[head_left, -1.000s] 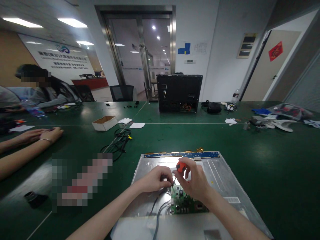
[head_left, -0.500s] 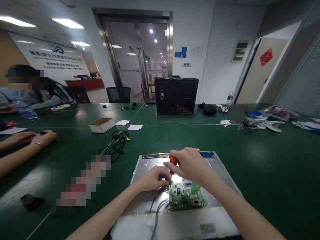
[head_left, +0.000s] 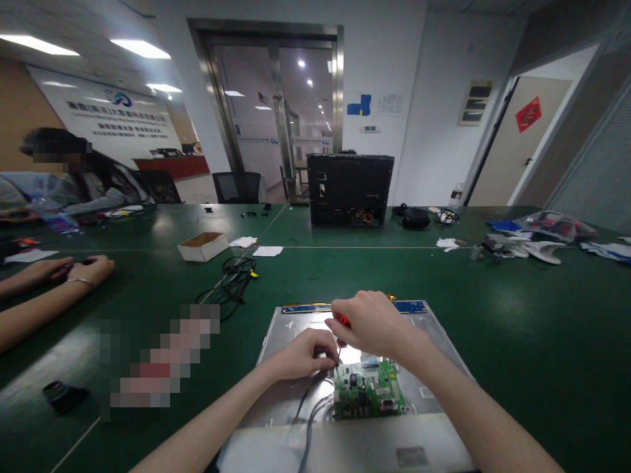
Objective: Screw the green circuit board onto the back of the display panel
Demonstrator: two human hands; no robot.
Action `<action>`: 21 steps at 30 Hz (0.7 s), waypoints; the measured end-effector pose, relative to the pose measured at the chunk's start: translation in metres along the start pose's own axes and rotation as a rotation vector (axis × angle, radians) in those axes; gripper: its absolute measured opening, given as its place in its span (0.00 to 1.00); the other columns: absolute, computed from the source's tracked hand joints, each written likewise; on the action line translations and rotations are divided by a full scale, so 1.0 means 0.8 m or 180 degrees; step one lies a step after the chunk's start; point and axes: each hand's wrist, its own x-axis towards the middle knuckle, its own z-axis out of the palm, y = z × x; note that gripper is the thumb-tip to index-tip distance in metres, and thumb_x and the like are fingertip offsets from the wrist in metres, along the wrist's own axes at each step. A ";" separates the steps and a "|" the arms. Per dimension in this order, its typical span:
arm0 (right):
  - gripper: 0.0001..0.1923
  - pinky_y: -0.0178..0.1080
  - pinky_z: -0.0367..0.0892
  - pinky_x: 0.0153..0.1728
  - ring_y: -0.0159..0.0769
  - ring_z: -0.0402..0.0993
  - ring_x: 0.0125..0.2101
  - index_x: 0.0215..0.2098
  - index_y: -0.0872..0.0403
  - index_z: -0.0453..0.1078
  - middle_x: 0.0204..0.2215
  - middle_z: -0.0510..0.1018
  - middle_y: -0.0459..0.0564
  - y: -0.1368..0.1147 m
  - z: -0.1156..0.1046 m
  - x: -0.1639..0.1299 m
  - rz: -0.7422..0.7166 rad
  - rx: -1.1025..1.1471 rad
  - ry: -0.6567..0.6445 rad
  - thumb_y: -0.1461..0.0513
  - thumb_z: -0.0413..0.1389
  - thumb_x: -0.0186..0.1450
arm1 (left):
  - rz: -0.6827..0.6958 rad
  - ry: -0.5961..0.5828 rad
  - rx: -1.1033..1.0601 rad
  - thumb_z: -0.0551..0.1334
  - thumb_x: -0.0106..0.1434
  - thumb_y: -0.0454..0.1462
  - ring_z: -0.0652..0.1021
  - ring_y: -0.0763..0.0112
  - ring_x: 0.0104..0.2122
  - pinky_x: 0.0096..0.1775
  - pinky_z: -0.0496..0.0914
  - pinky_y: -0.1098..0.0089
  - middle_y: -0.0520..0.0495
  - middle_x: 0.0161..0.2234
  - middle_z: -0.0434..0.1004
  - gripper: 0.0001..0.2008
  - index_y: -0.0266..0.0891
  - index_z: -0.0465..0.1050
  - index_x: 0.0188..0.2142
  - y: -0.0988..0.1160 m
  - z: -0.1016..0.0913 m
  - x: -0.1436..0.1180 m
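- From my remote seat, against a second ago, the right hand (head_left: 371,323) sits higher and over the top of the screwdriver (head_left: 344,320), and more of the green circuit board (head_left: 371,392) shows beneath it.
- I see that right hand curled around the red handle, gripping it from above.
- The screwdriver's long axis runs steeply, close to upright, from the right palm down to the board's far left corner; whether the tip is seated I cannot tell.
- The left hand (head_left: 311,351) is nearer that corner, thumb and fingertips drawn together just beside the shaft; I cannot tell whether they pinch anything.
- The board lies flat on the metal panel (head_left: 290,323), below the right hand and to the right of the left fingertips, with grey cables (head_left: 309,427) at its left.
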 end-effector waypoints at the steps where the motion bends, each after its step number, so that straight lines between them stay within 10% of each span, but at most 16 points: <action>1: 0.12 0.37 0.44 0.23 0.33 0.69 0.23 0.32 0.53 0.73 0.23 0.77 0.48 0.002 0.000 0.000 0.0021 -0.0003 0.0007 0.56 0.53 0.69 | 0.0039 0.0029 -0.0019 0.65 0.54 0.30 0.75 0.68 0.32 0.36 0.68 0.73 0.51 0.28 0.77 0.03 0.38 0.77 0.28 0.000 0.000 0.000; 21: 0.06 0.37 0.42 0.22 0.33 0.68 0.23 0.36 0.52 0.71 0.24 0.77 0.47 0.005 0.000 0.001 -0.0056 0.0017 -0.0066 0.58 0.56 0.66 | -0.0033 -0.0066 -0.0145 0.65 0.54 0.30 0.75 0.69 0.32 0.35 0.69 0.73 0.51 0.29 0.78 0.04 0.38 0.78 0.30 -0.011 0.001 0.001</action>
